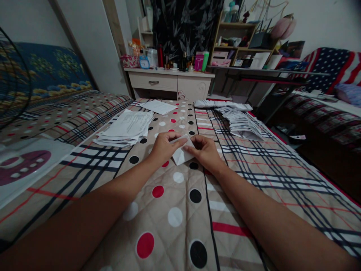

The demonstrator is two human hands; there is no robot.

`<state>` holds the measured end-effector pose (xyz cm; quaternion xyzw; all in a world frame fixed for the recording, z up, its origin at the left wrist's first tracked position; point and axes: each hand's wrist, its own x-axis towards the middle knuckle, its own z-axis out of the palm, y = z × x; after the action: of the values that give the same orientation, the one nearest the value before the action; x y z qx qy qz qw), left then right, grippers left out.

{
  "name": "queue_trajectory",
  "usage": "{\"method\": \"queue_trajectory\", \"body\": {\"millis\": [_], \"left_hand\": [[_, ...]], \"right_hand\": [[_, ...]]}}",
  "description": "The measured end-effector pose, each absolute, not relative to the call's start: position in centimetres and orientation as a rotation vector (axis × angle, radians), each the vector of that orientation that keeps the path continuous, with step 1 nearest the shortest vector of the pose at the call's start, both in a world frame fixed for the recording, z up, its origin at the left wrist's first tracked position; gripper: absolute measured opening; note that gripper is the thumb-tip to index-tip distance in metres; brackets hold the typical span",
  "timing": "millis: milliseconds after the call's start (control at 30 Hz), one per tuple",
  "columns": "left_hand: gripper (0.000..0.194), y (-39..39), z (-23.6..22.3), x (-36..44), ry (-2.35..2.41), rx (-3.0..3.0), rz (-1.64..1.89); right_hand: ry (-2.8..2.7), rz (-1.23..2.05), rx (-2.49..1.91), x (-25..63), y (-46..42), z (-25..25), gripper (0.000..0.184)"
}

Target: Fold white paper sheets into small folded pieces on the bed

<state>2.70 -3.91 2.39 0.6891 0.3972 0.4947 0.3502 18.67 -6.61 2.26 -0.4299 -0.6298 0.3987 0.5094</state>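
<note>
Between my two hands is a small folded piece of white paper point(182, 155), just above or on the quilted bedspread. My left hand point(166, 146) grips its left side, thumb lying over the top. On the other side my right hand point(206, 150) pinches the paper, fingers curled and thumb on its face. To the left lies a stack of printed white sheets point(126, 126). A single white sheet point(159, 106) rests beyond it. Over on the right, many folded white papers point(239, 122) lean in a row.
The dotted and plaid bedspread point(158, 218) covers the bed. A white plastic bag with a purple print point(31, 162) lies at the left. Behind the bed stand a white drawer cabinet point(153, 81) with bottles on it, and a desk with shelves point(239, 49).
</note>
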Motion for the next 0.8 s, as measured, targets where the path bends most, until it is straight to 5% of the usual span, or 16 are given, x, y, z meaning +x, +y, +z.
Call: {"method": "queue_trajectory", "body": {"millis": [300,633,800], "left_hand": [[0.047,-3.6,2.0,2.5,0.851,1.840,1.134],[0.042,-5.2,3.0,2.4,1.105,2.505,1.287],[0.054,-4.9,2.8,2.7,1.030,2.366,1.226]], "right_hand": [[-1.240,1.055,-1.025,19.4,-6.3,2.2,0.023],[-1.229,1.064,-1.022,19.5,-6.1,2.1,0.020],[-1.200,1.091,-1.008,19.5,-6.2,2.2,0.020]]}}
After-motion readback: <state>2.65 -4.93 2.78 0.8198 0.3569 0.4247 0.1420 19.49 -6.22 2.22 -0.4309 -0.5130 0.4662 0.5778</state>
